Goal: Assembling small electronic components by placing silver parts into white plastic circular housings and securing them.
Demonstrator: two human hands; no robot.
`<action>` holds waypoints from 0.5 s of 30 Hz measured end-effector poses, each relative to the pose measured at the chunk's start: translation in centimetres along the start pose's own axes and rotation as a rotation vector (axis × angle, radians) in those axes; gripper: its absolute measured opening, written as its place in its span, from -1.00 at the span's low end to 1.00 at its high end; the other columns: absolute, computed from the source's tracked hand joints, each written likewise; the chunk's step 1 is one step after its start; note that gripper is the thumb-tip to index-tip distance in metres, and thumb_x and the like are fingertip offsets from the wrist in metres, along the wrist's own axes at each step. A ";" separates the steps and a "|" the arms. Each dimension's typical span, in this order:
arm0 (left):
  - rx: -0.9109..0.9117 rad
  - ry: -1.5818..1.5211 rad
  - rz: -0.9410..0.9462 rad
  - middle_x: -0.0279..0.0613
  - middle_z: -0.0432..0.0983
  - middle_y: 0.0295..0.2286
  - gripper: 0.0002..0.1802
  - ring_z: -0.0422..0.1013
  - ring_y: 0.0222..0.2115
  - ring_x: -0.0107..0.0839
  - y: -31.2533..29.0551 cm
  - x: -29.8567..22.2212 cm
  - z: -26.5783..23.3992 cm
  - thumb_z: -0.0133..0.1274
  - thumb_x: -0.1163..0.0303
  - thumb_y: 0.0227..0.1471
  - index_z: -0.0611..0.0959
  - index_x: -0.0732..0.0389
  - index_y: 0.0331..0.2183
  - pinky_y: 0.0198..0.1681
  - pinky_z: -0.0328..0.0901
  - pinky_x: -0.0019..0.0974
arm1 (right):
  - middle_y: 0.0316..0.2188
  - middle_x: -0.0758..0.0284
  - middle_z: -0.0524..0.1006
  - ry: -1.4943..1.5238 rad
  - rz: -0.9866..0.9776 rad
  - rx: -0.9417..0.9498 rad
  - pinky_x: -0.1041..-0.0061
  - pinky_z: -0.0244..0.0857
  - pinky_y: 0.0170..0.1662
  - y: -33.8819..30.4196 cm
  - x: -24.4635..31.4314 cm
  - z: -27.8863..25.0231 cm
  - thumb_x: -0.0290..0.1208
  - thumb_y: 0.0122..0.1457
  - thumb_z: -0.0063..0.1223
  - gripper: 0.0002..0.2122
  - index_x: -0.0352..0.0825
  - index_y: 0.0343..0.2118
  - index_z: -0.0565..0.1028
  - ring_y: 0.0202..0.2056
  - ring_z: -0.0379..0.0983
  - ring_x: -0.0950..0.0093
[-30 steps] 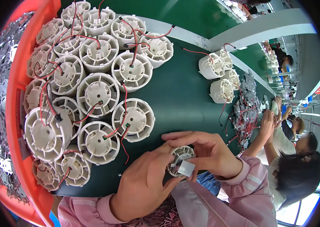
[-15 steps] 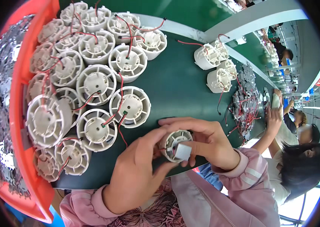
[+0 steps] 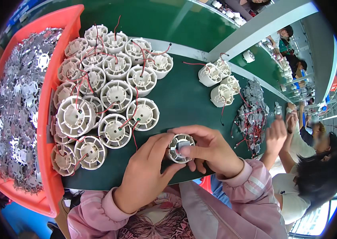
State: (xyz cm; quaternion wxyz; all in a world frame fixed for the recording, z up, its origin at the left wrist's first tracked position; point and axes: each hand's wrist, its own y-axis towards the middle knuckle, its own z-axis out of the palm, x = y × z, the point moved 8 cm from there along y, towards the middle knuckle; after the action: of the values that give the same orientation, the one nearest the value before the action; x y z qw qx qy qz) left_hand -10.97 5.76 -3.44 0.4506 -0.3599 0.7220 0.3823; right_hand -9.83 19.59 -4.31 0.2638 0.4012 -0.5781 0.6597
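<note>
In front of my body, a round white plastic housing (image 3: pixel 174 154) sits between both hands, its open, ribbed face turned up. My left hand (image 3: pixel 142 173) grips it from the left, fingers curled around its side. From the other side my right hand (image 3: pixel 212 153) wraps it, the thumb lying on a small square grey piece (image 3: pixel 183 145) within the rim. Part of that piece is hidden under the thumb. Left of my hands stand several more white housings (image 3: pixel 114 130) with red and black wires, packed together and partly stacked.
A red bin (image 3: pixel 51 159) full of thin silver metal plates (image 3: pixel 21 107) stands at the left. Farther right are a small group of white housings (image 3: pixel 221 95) and a pile of grey wired parts (image 3: pixel 252 115). A co-worker's hand (image 3: pixel 276 135) reaches over the green table (image 3: pixel 176 99) beyond it.
The grey piece, earlier tilted and sticking up over the rim, now lies lower inside the housing under my right thumb. The view has shifted, and a co-worker's hand has come nearer the wired parts.
</note>
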 end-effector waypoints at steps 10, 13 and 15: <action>-0.094 0.222 0.295 -0.08 0.49 -0.40 -0.62 0.38 -0.59 -0.29 -1.0 -2.1 -1.1 0.12 0.64 -0.10 0.54 0.33 -0.15 -0.51 0.32 -0.34 | -0.23 0.14 0.50 -1.072 -0.606 -0.039 0.51 0.45 -0.34 -3.4 8.8 2.3 -0.51 -0.26 0.35 -0.46 -0.36 -0.09 0.45 -0.40 0.52 0.20; -0.078 0.251 0.359 -0.08 0.49 -0.47 -0.69 0.37 -0.62 -0.25 -1.4 -3.1 -1.3 0.10 0.62 -0.08 0.57 0.33 -0.19 -0.53 0.31 -0.32 | -0.21 0.20 0.51 -1.171 -0.727 0.004 0.52 0.44 -0.34 -4.2 13.8 2.3 -0.51 -0.24 0.33 -0.49 -0.36 -0.10 0.46 -0.35 0.55 0.32; -0.122 0.129 0.157 -0.09 0.50 -0.36 -0.60 0.44 -0.48 -0.18 -1.1 -1.7 -1.8 0.12 0.54 -0.08 0.53 0.32 -0.11 -0.46 0.35 -0.29 | -0.25 0.27 0.53 -1.030 -0.834 -0.240 0.54 0.42 -0.40 -2.4 17.6 0.1 -0.50 -0.22 0.35 -0.50 -0.37 -0.11 0.45 -0.36 0.54 0.47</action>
State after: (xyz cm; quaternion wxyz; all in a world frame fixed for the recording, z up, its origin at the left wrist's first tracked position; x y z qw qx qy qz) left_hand -10.11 3.96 -1.58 0.3492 -0.3529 0.7508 0.4357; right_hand -17.33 17.93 11.67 0.2297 0.8222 -0.4962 0.1579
